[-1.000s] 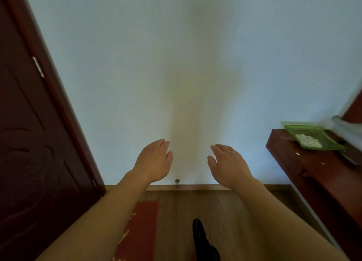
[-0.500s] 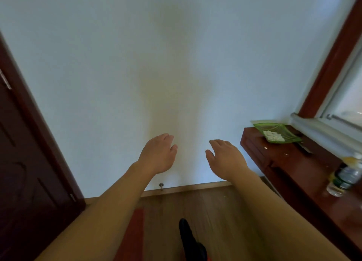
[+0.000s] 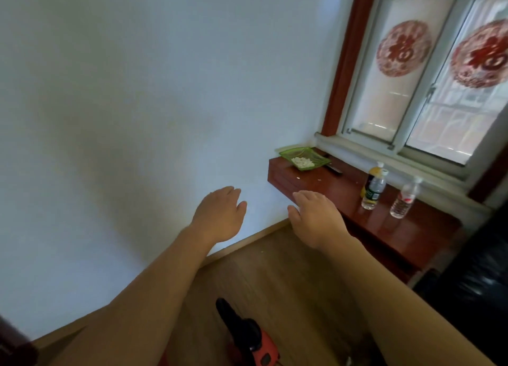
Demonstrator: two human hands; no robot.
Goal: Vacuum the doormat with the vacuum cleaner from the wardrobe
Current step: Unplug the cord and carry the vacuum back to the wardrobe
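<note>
Head view. Left hand [image 3: 220,214]: raised just below centre, back to the camera, fingers straight and together, thumb out, holding nothing. Right hand [image 3: 316,217]: level with it on its 3 o'clock side, apart from it, fingers relaxed and spread loose, holding nothing. Both forearms enter from 6 o'clock. Pale wall [image 3: 137,104]: fills 9 to 12 o'clock, with a wooden skirting board [image 3: 247,240] at its foot. Wood floor [image 3: 275,269]: from centre to 6 o'clock. Black-and-orange object [image 3: 247,335]: at 6 o'clock between the forearms; its kind cannot be told. Where the vacuum cleaner and the doormat lie cannot be told from this view. Red-brown cabinet [image 3: 343,189]: at 3 o'clock, against the wall under the window [image 3: 412,91]. On it, at its far end, is a green dish [image 3: 320,159] with white bits [image 3: 302,161], and a dark slender item [image 3: 334,169] lies just beside the dish. Nearer stand two upright clear bottles [image 3: 373,192] [image 3: 404,200], and a yellow-capped dark bottle [image 3: 374,171] is just behind the first. Window at 1 to 2 o'clock, red-brown frame, two round red paper-cuts [image 3: 403,48] [image 3: 483,53] on the panes. Dark door corner [image 3: 13,343]: at 8 o'clock.
</note>
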